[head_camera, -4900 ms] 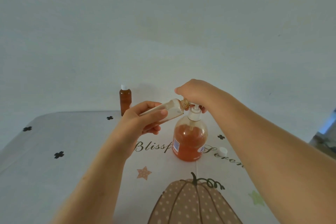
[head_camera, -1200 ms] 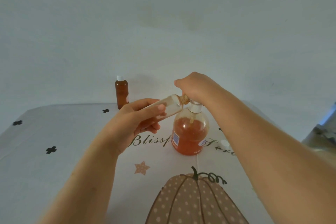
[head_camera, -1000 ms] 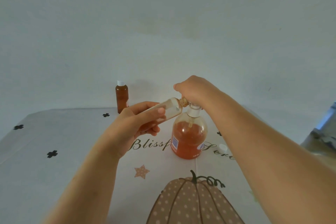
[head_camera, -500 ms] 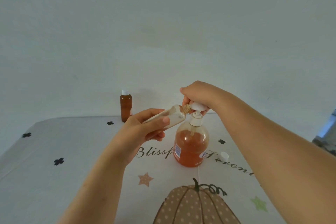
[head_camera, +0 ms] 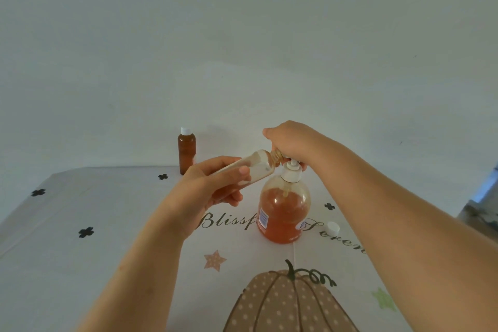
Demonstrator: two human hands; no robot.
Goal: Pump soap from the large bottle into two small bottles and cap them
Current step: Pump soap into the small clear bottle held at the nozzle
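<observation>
Left hand (head_camera: 207, 191) grips a tilted clear small bottle (head_camera: 258, 167). At three o'clock, my right hand (head_camera: 291, 140) clasps the large orange soap bottle's (head_camera: 283, 213) white pump (head_camera: 291, 174).

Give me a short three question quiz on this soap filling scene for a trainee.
1. True or false: the far brown small bottle is uncapped.
2. The left hand holds the clear small bottle. The right hand is on: A, the pump of the large bottle; B, nothing.
3. Fill in: the loose white cap lies to the large bottle's ___.
Key: 1 false; 2 A; 3 right.
</observation>
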